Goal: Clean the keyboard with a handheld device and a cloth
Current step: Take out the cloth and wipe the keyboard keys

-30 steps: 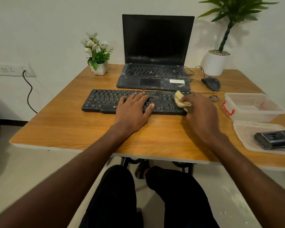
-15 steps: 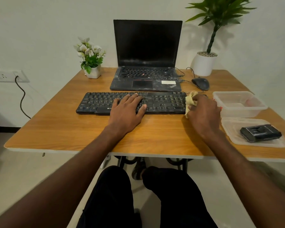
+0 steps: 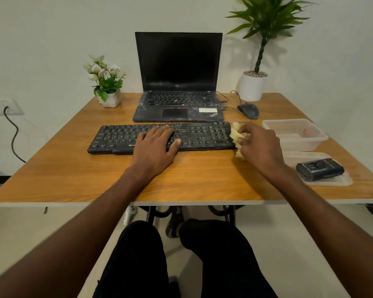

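The laptop (image 3: 178,104) carries a slanted logo at the 5 o'clock corner of its palm rest that looks like "ThinkPad", though the letters are too small to be sure. The white sticker (image 3: 208,110) beside it, the key legends and the small mark on the keyboard (image 3: 159,137) front edge are unreadable.

Cloth (image 3: 237,136) mostly hidden in fist.

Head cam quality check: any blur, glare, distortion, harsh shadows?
Head view: wide-angle bowing at the table edges; soft plant shadows on the wall; no glare on the dark laptop screen; keyboard legends soft; cloth in right hand slightly smeared.
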Action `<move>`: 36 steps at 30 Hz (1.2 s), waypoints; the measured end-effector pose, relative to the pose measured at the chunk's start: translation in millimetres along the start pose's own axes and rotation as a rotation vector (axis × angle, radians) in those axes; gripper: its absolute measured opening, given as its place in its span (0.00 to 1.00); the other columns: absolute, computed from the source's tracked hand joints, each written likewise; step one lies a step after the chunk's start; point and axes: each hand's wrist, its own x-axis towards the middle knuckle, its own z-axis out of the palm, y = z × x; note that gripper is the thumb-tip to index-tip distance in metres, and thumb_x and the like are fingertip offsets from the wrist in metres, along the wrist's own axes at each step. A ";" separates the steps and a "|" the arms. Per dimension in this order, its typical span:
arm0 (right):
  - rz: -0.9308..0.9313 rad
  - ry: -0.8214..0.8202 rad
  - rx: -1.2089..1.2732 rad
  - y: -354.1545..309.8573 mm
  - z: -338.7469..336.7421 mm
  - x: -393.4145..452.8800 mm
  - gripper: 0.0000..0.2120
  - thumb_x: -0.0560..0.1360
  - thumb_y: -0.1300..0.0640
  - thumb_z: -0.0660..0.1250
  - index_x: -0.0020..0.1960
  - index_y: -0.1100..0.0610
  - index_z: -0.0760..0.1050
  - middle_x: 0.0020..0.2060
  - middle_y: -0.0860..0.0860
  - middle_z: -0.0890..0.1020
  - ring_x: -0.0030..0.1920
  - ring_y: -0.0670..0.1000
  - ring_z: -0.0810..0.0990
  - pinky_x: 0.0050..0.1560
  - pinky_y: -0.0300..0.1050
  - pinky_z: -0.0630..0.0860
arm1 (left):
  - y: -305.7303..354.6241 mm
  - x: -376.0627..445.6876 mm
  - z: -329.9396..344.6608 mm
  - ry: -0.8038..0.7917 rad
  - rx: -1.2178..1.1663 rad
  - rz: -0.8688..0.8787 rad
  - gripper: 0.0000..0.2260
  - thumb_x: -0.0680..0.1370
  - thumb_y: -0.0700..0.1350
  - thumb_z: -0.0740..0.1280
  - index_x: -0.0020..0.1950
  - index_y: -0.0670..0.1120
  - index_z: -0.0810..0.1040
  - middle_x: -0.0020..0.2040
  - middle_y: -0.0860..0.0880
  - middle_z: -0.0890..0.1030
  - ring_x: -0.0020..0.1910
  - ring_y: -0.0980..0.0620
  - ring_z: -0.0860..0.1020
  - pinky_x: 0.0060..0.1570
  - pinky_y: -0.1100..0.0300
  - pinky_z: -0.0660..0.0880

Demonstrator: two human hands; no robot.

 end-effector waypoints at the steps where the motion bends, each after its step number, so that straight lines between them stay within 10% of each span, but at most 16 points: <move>1: 0.041 0.011 0.096 3.2 -4.8 -1.5 0.15 0.77 0.57 0.73 0.63 0.52 0.81 0.56 0.53 0.85 0.54 0.57 0.82 0.50 0.50 0.78 | 0.7 0.1 -0.6 0.017 -0.007 0.025 0.24 0.87 0.62 0.55 0.78 0.52 0.71 0.77 0.50 0.74 0.77 0.48 0.69 0.77 0.38 0.63; 8: 0.281 -0.105 0.732 23.0 -42.2 -6.1 0.08 0.78 0.59 0.73 0.56 0.51 0.84 0.48 0.50 0.87 0.47 0.49 0.87 0.43 0.45 0.83 | 58.4 -6.1 -5.9 0.096 -0.312 0.098 0.19 0.87 0.58 0.61 0.75 0.52 0.75 0.68 0.50 0.79 0.66 0.52 0.75 0.70 0.43 0.72; 16: 0.400 -0.031 1.020 46.5 -75.6 -12.3 0.10 0.78 0.60 0.73 0.59 0.58 0.81 0.46 0.56 0.88 0.44 0.55 0.88 0.41 0.49 0.84 | 179.5 22.2 4.6 -0.347 -1.216 0.046 0.24 0.84 0.52 0.70 0.79 0.51 0.71 0.64 0.48 0.84 0.59 0.54 0.83 0.47 0.65 0.79; 20: 0.471 0.081 1.084 73.7 -85.2 -15.4 0.11 0.77 0.63 0.73 0.59 0.57 0.81 0.47 0.56 0.88 0.48 0.57 0.88 0.47 0.53 0.84 | 218.2 38.2 15.5 -0.331 -1.406 -0.080 0.22 0.81 0.40 0.75 0.73 0.45 0.76 0.54 0.39 0.87 0.46 0.50 0.85 0.40 0.59 0.78; 27: 0.493 0.159 0.781 107.4 -85.9 -14.7 0.14 0.74 0.64 0.75 0.57 0.51 0.81 0.47 0.54 0.87 0.45 0.53 0.88 0.48 0.56 0.85 | 256.4 54.2 43.7 -0.252 -1.218 -0.145 0.14 0.76 0.35 0.78 0.59 0.46 0.83 0.50 0.37 0.85 0.50 0.39 0.85 0.47 0.50 0.84; 31: 0.414 0.207 0.361 117.0 -90.4 -13.4 0.10 0.73 0.55 0.77 0.54 0.48 0.84 0.43 0.49 0.86 0.45 0.48 0.85 0.42 0.41 0.77 | 268.1 47.1 46.7 -0.196 -0.858 -0.039 0.14 0.77 0.44 0.80 0.62 0.46 0.86 0.46 0.52 0.83 0.44 0.55 0.79 0.42 0.64 0.74; 36: 0.278 0.173 0.054 114.4 -84.3 -17.6 0.15 0.75 0.56 0.72 0.62 0.53 0.82 0.55 0.50 0.85 0.57 0.53 0.83 0.59 0.49 0.78 | 265.3 35.7 42.1 -0.117 -0.637 0.094 0.15 0.81 0.49 0.74 0.67 0.47 0.83 0.51 0.49 0.84 0.47 0.55 0.77 0.45 0.57 0.72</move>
